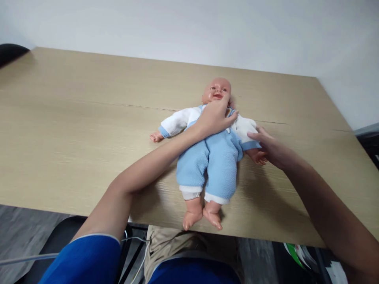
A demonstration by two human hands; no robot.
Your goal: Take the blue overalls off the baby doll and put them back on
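Note:
A baby doll (192, 161) in a light-blue and white fleece outfit lies face up on the wooden table (89, 130), its feet towards me. Across its upper chest rests my left hand (217, 112), thumb spread to the right and a finger reaching up to the doll's chin. Some of that hand's fingers are hidden. My right hand (268, 146) grips the doll's arm at the white sleeve (246, 128), with the thumb on top and the other fingers mostly out of sight behind it. The doll's other arm is stretched out to the left.
A white wall (189, 31) stands behind the table. Part of a black chair (13, 53) shows at the far left, and a dark seat (62, 240) is below the front edge. A white cable (142, 260) hangs near my legs. Dark items with a green-and-white object (296, 254) lie lower right.

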